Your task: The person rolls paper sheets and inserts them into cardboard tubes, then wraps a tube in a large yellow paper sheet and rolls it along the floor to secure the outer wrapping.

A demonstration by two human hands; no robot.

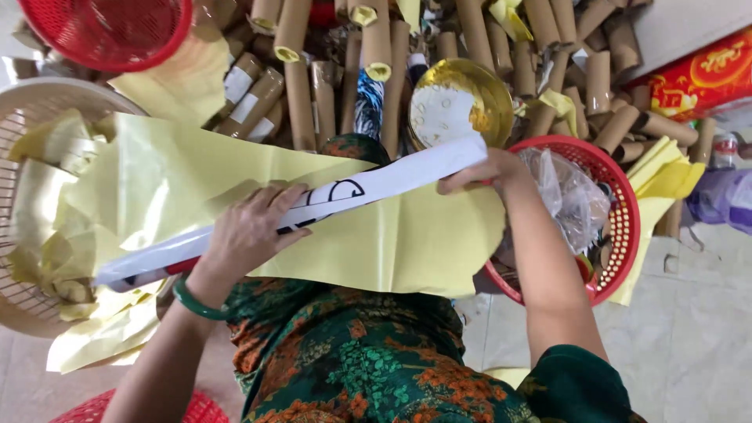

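Note:
A long white paper-wrapped roll (376, 184) with black marks lies slantwise across a big yellow paper sheet (392, 243) on my lap. My left hand (251, 231) presses flat on the roll's middle, a green bangle on that wrist. My right hand (486, 172) grips the roll near its upper right end. The roll's lower left end (125, 274) shows a bit of red at its tip.
A pile of brown cardboard tubes (376, 70) fills the floor ahead. A red basket (619, 227) holding a clear plastic bag stands at the right, a pale basket (23, 110) of crumpled yellow paper at the left, another red basket (117, 31) top left. A gold bowl (462, 98) sits behind the roll.

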